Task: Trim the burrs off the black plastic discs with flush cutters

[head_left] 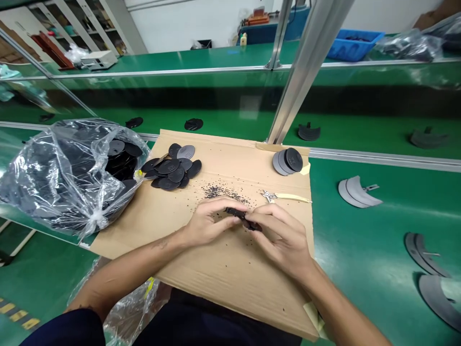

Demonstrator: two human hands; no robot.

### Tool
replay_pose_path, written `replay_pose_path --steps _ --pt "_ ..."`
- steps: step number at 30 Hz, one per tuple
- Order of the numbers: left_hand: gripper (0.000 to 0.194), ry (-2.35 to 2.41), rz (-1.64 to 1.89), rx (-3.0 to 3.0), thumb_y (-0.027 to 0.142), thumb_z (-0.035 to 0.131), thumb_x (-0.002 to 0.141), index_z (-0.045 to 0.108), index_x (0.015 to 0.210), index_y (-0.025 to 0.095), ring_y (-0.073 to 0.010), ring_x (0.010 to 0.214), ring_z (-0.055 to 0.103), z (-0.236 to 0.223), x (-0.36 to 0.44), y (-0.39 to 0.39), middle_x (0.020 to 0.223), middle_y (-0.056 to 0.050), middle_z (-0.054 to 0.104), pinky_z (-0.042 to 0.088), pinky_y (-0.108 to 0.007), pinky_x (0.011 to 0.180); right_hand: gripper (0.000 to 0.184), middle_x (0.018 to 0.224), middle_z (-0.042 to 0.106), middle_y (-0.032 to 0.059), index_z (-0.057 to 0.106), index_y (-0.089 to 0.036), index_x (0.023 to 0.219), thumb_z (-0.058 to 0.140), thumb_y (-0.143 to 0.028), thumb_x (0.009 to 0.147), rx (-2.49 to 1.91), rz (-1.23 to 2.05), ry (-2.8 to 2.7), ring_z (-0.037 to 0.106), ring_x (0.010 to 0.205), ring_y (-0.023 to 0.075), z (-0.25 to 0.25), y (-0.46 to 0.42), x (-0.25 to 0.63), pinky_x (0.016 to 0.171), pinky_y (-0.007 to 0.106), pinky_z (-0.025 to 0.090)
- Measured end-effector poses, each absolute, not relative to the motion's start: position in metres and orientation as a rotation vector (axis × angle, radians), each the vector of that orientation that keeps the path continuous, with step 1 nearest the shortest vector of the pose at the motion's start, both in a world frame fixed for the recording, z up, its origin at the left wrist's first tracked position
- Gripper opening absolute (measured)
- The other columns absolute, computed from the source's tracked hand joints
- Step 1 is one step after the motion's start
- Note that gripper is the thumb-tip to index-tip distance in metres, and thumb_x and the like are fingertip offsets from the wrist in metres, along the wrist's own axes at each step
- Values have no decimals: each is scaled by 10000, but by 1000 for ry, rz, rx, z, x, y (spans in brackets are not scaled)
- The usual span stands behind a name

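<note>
1. Head view: the small dark part (pixel 237 213) sits up between both hands, over the cardboard (pixel 223 283), its long axis slanting from far left to near right.
2. From here I see the left hand (pixel 207 222) pinching its left end, thumb against fingers; the right hand's (pixel 286 235) fingertips close on the other end.
3. Both hands touch it; the cutters (pixel 291 196) lie just beyond the right one.

Matt plastic discs (pixel 168 166), smooth cardboard (pixel 230 161), glossy plastic bag (pixel 65 178)
</note>
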State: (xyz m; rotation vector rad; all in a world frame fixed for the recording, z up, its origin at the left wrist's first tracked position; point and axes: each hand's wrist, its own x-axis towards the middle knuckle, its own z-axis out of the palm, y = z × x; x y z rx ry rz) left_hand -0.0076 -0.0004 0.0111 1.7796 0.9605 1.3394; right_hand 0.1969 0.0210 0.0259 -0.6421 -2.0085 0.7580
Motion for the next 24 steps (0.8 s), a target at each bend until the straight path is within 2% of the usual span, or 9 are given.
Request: replay_pose_path --steps 7,12,24 --pt "167 912 1334 1545 244 707 891 741 1044 188 -181 994 720 4 -6 -1 1030 -83 773 589 -327 921 313 950 693 44 667 -278 1122 620 -90 877 -642 706 -2018 664 813 170 29 20 197 688 328 561" --pt "164 887 1342 1567 274 708 891 740 1027 188 -200 1002 709 4 -6 0 1015 -90 767 580 -364 926 323 964 688 49 657 -269 1135 633 -88 868 -643 693 -2024 663 833 173 27 20 197 704 333 561" --pt "143 873 1376 1703 244 708 891 755 1025 220 -193 967 698 6 -6 2 970 -73 772 551 -374 907 291 961 709 50 696 -267 1127 619 -113 893 -635 651 -2051 675 836 179 26 19 200 703 337 560"
